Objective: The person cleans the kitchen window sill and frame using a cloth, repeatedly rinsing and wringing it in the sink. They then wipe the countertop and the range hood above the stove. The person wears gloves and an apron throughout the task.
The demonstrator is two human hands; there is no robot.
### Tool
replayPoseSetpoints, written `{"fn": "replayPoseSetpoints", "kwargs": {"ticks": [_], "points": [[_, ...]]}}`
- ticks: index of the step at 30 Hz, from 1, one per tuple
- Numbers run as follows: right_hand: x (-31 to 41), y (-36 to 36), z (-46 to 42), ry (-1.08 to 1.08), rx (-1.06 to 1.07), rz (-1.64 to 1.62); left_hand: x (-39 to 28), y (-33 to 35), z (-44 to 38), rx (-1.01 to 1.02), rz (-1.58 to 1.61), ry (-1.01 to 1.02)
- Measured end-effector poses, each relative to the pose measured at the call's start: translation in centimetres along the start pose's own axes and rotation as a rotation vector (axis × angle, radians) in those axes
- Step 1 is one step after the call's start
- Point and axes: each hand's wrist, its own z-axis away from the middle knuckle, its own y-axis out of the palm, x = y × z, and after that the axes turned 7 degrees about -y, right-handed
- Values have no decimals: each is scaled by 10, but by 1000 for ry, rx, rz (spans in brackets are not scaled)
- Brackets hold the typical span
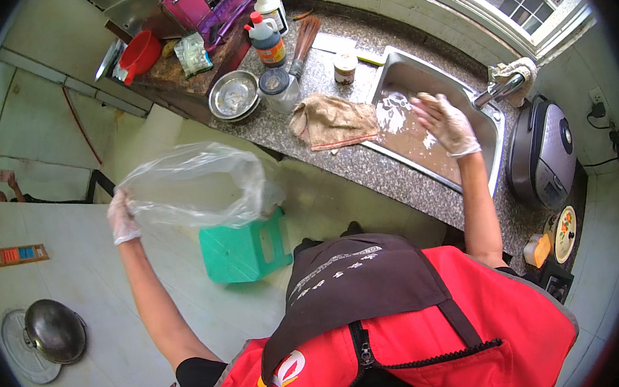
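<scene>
In a thin clear glove, my left hand [122, 216] grips the rim of a clear plastic bag [257, 184]. The bag's mouth gapes wide, and its lower end hangs by a green plastic stool [232, 254]. My right hand [446, 122], gloved as well, is over the stainless steel sink [488, 149] with its fingers extended and nothing visible in them. Murky brown water [406, 137] with patches of glare lies in the basin below that hand. A stained, damp-looking cloth [334, 120] is draped on the granite counter at the sink's left rim.
Metal bowls [233, 96], a lidded jar [279, 89], a red-capped sauce jug [266, 41] and a brush [305, 38] crowd the counter's left. The faucet [499, 91] and a rice cooker [540, 150] stand right of the basin. A wok [56, 331] lies at lower left. Another person's hand [11, 180] shows far left.
</scene>
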Motion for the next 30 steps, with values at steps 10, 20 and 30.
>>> {"fn": "replayPoseSetpoints", "kwargs": {"ticks": [10,20,30], "points": [[-18,-130,13,28,-397,-252,-25,-103,-118,-265,-60,-14],[-48,-81,26,33,-610,-219,117,-173,-272,-423,-204,-206],[-32,-60,81,-70,-724,-179,12,87,-161,46,-470,502]]}}
